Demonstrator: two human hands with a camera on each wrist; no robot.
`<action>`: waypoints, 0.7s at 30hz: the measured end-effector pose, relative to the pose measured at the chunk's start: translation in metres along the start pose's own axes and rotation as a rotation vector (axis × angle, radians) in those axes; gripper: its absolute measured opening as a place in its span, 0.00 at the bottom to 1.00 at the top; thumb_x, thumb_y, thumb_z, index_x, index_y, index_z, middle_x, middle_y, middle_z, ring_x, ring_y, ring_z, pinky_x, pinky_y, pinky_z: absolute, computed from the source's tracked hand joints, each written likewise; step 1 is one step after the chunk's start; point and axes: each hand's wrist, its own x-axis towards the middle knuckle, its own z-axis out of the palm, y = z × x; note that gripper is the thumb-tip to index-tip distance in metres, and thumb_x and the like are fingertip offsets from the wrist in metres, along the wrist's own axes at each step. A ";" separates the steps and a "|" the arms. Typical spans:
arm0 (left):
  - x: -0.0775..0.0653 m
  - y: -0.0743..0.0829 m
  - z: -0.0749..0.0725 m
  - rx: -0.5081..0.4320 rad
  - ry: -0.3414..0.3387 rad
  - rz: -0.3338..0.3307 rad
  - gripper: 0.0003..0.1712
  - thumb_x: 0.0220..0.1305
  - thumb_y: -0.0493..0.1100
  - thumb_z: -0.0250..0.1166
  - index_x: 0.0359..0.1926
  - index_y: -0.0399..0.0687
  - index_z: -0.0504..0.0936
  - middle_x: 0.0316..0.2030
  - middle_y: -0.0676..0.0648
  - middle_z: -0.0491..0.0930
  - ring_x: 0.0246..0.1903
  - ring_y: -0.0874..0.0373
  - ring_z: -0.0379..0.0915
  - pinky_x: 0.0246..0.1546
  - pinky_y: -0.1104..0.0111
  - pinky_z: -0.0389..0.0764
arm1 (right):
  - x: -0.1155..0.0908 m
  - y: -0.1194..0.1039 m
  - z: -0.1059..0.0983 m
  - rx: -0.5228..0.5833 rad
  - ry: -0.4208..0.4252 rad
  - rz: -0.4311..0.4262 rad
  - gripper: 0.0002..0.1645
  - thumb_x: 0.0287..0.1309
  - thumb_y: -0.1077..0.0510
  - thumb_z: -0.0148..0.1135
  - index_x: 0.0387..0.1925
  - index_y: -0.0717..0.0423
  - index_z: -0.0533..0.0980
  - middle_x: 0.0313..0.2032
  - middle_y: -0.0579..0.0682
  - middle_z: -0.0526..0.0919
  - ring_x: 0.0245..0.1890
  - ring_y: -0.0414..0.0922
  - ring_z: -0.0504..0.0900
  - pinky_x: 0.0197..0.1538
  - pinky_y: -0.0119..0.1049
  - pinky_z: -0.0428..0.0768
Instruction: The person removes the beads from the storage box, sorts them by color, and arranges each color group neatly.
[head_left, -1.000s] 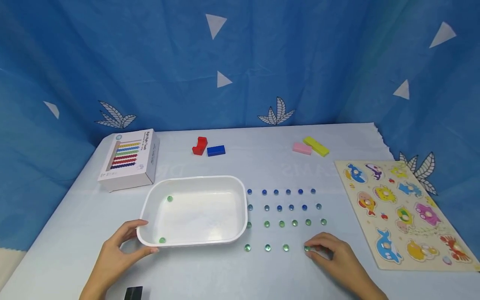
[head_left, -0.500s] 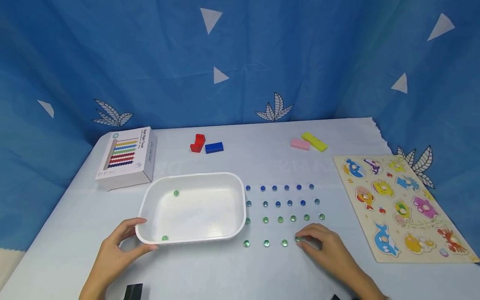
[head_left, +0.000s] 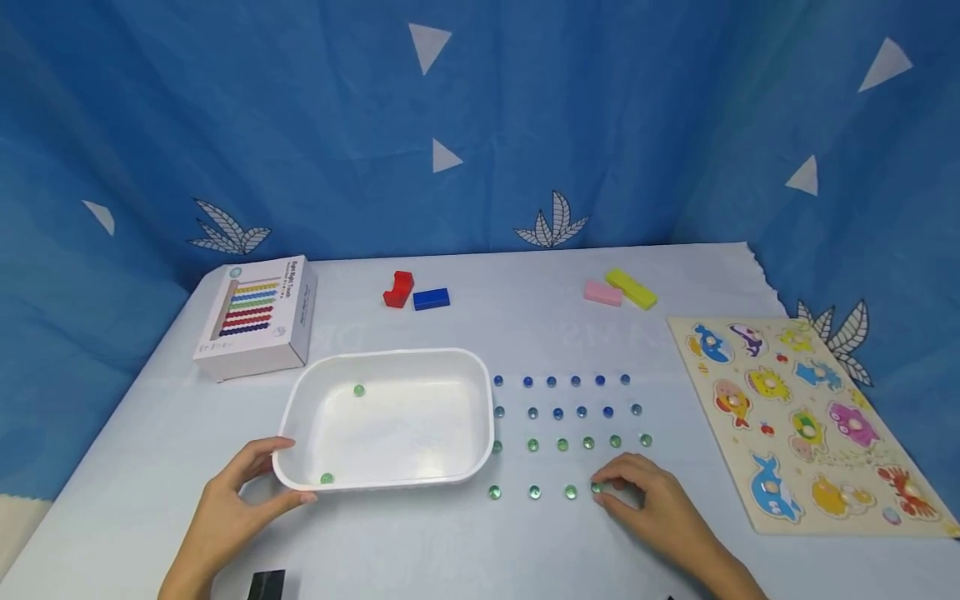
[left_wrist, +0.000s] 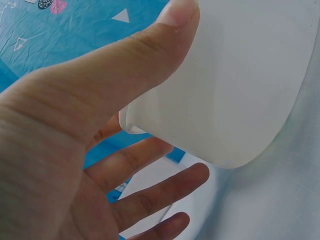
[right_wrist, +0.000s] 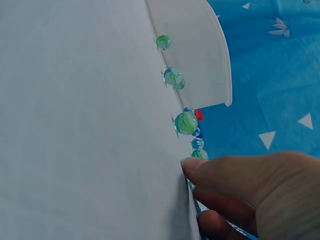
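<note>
At the left front corner of a white plastic tub, my left hand holds the rim, index fingertip over the edge and thumb along the front wall. The left wrist view shows the thumb on the tub's outer wall, the other fingers spread. Two green marbles lie inside the tub, one near the back. My right hand pinches a green marble on the table, at the right end of the front row. Beside it sits another green marble. In the right wrist view, my fingers hide the pinched marble.
Rows of blue marbles and green marbles run right of the tub. An abacus box stands back left, a sea-animal puzzle board lies right. Red, blue, pink and yellow blocks lie behind.
My right hand has slid the pinched green marble a little left, nearer the rest of the front row. Inside the tub, the back marble has rolled right. My left hand keeps its place.
</note>
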 end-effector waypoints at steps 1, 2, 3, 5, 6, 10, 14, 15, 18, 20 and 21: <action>0.000 0.000 0.000 0.001 0.000 0.002 0.39 0.33 0.55 0.76 0.52 0.57 0.72 0.50 0.48 0.73 0.36 0.86 0.61 0.46 0.51 0.68 | -0.001 0.000 0.000 0.000 -0.003 0.001 0.18 0.34 0.61 0.73 0.28 0.35 0.78 0.29 0.27 0.76 0.30 0.28 0.71 0.35 0.24 0.76; 0.000 0.000 0.000 0.002 -0.001 0.003 0.39 0.33 0.55 0.76 0.52 0.56 0.72 0.51 0.46 0.72 0.36 0.86 0.61 0.46 0.51 0.68 | -0.001 0.000 0.000 0.001 -0.004 0.002 0.18 0.35 0.61 0.73 0.28 0.35 0.78 0.29 0.27 0.76 0.30 0.27 0.71 0.36 0.24 0.76; 0.000 0.001 0.000 0.003 -0.003 0.003 0.39 0.33 0.55 0.76 0.52 0.55 0.72 0.52 0.46 0.72 0.36 0.87 0.61 0.46 0.51 0.68 | -0.001 0.000 0.000 0.003 -0.004 0.002 0.18 0.35 0.60 0.73 0.28 0.35 0.78 0.29 0.27 0.76 0.30 0.27 0.72 0.36 0.24 0.76; 0.000 0.001 0.000 0.005 -0.010 -0.006 0.40 0.33 0.56 0.75 0.52 0.55 0.72 0.53 0.45 0.72 0.35 0.87 0.60 0.46 0.50 0.68 | -0.002 0.001 0.000 0.004 -0.001 -0.003 0.18 0.35 0.60 0.73 0.29 0.36 0.78 0.29 0.27 0.76 0.30 0.28 0.72 0.36 0.24 0.76; 0.000 0.001 -0.001 0.005 -0.013 -0.011 0.40 0.34 0.56 0.75 0.52 0.55 0.72 0.53 0.45 0.72 0.35 0.87 0.59 0.46 0.50 0.68 | -0.002 0.001 0.001 0.006 -0.001 -0.008 0.18 0.35 0.60 0.73 0.29 0.36 0.78 0.29 0.27 0.76 0.30 0.28 0.72 0.36 0.24 0.76; -0.001 0.000 -0.001 0.004 -0.015 -0.015 0.39 0.34 0.56 0.75 0.52 0.56 0.72 0.53 0.44 0.72 0.35 0.88 0.59 0.46 0.49 0.67 | -0.002 0.002 0.001 0.014 0.005 -0.023 0.18 0.35 0.60 0.73 0.29 0.36 0.78 0.29 0.27 0.75 0.30 0.28 0.71 0.35 0.23 0.75; -0.001 0.000 0.000 0.002 0.002 -0.004 0.39 0.33 0.55 0.76 0.51 0.58 0.72 0.51 0.45 0.72 0.36 0.87 0.60 0.46 0.51 0.67 | -0.002 0.003 0.001 0.014 0.019 -0.042 0.18 0.34 0.61 0.74 0.28 0.36 0.78 0.28 0.27 0.75 0.29 0.28 0.71 0.34 0.22 0.74; -0.001 0.000 0.000 0.002 0.005 -0.004 0.39 0.33 0.55 0.76 0.51 0.58 0.72 0.51 0.45 0.72 0.36 0.87 0.61 0.46 0.51 0.67 | -0.002 0.003 0.002 0.013 0.021 -0.046 0.18 0.34 0.61 0.74 0.28 0.36 0.78 0.28 0.27 0.75 0.29 0.28 0.71 0.33 0.22 0.74; -0.001 0.000 0.001 0.007 0.006 -0.010 0.39 0.32 0.56 0.76 0.51 0.58 0.72 0.51 0.45 0.72 0.36 0.86 0.60 0.46 0.51 0.67 | -0.002 0.004 0.002 0.013 0.019 -0.047 0.18 0.34 0.61 0.73 0.27 0.36 0.78 0.27 0.27 0.75 0.28 0.28 0.71 0.33 0.21 0.74; -0.001 0.000 0.001 0.006 0.003 -0.014 0.40 0.32 0.56 0.76 0.51 0.58 0.72 0.51 0.46 0.72 0.35 0.86 0.60 0.47 0.51 0.67 | -0.002 0.004 0.002 0.018 0.015 -0.044 0.18 0.34 0.61 0.73 0.27 0.36 0.78 0.27 0.27 0.75 0.28 0.27 0.71 0.33 0.21 0.74; -0.001 0.000 0.001 0.005 0.001 -0.015 0.40 0.32 0.56 0.76 0.51 0.58 0.72 0.51 0.46 0.72 0.35 0.86 0.60 0.47 0.51 0.67 | -0.002 0.004 0.002 0.020 0.013 -0.043 0.18 0.34 0.62 0.73 0.27 0.36 0.78 0.27 0.27 0.75 0.28 0.27 0.71 0.33 0.21 0.74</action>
